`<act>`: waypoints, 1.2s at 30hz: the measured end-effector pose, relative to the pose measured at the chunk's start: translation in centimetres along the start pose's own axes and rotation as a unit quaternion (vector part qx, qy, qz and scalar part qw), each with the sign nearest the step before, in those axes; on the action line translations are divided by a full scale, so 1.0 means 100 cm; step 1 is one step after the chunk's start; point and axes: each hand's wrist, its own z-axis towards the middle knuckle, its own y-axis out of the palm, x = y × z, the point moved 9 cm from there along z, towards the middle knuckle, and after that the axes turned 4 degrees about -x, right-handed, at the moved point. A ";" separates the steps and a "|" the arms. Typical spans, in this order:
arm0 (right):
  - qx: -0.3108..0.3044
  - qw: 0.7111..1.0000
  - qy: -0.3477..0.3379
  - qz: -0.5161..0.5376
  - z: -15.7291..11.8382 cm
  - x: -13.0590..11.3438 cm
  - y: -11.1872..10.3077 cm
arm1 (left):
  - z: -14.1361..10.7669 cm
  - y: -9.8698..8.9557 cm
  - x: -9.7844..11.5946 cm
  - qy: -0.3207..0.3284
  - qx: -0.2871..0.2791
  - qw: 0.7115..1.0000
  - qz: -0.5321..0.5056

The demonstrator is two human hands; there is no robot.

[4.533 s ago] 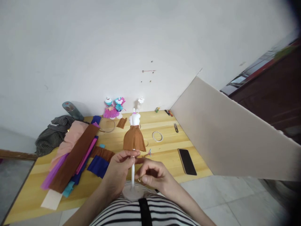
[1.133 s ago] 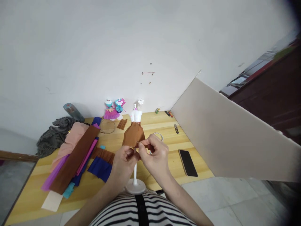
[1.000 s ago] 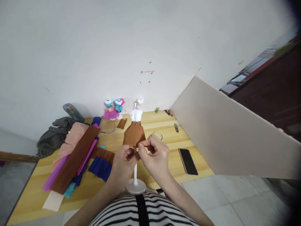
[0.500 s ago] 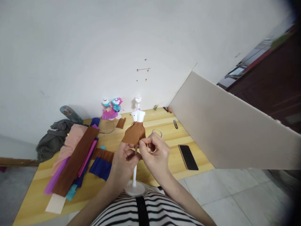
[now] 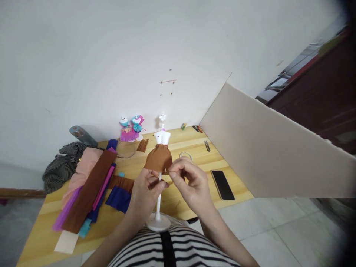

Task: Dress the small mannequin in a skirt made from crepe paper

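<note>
Brown skirt on white mannequin, just above both hands

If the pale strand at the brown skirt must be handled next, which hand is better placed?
Probably the right hand: it appears to pinch the pale strand, close to the hem of the brown skirt. The left hand is at the mannequin stand's white pole, just below the skirt.
</note>
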 end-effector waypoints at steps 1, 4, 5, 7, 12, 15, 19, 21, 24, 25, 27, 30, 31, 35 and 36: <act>-0.015 1.000 -0.018 -0.018 0.000 -0.004 0.000 | 0.000 -0.001 0.000 0.001 0.000 1.000 0.009; -0.077 0.996 -0.025 -0.024 -0.003 -0.004 0.007 | 0.002 -0.004 0.000 0.001 0.010 0.999 0.037; -0.091 0.996 -0.007 -0.011 -0.004 0.000 0.009 | 0.002 -0.005 0.000 0.002 0.014 0.999 0.043; -0.096 0.994 0.041 0.021 -0.007 0.011 0.013 | 0.002 -0.008 0.001 0.005 0.024 0.998 0.050; -0.084 0.982 0.110 0.125 -0.008 0.028 0.022 | 0.001 -0.010 0.002 0.004 0.030 0.998 0.051; -0.087 0.974 0.122 0.172 -0.007 0.027 0.026 | 0.001 -0.012 0.004 0.009 0.038 0.997 0.062; -0.084 0.971 0.133 0.178 -0.004 0.022 0.023 | 0.001 -0.014 0.006 0.020 0.041 0.995 0.092; -0.085 0.972 0.129 0.177 0.000 0.019 0.022 | 0.001 -0.013 0.006 0.023 0.034 0.993 0.106; -0.085 0.974 0.120 0.173 0.006 0.015 0.020 | 0.000 -0.012 0.005 0.020 0.021 0.994 0.109; -0.086 0.974 0.118 0.172 0.008 0.015 0.019 | 0.000 -0.012 0.005 0.017 0.019 0.994 0.106; -0.091 0.974 0.117 0.172 0.011 0.014 0.020 | -0.001 -0.013 0.005 0.015 0.017 0.995 0.098; -0.103 0.974 0.112 0.170 0.015 0.014 0.021 | -0.002 -0.013 0.008 0.010 0.011 0.997 0.070; -0.107 0.974 0.110 0.169 0.015 0.014 0.021 | -0.002 -0.012 0.009 0.006 0.005 0.998 0.058; -0.129 0.973 0.094 0.166 0.017 0.010 0.023 | -0.003 -0.009 0.012 -0.012 -0.012 1.000 0.021; -0.133 0.973 0.088 0.166 0.018 0.009 0.023 | -0.004 -0.009 0.013 -0.014 -0.012 1.000 0.017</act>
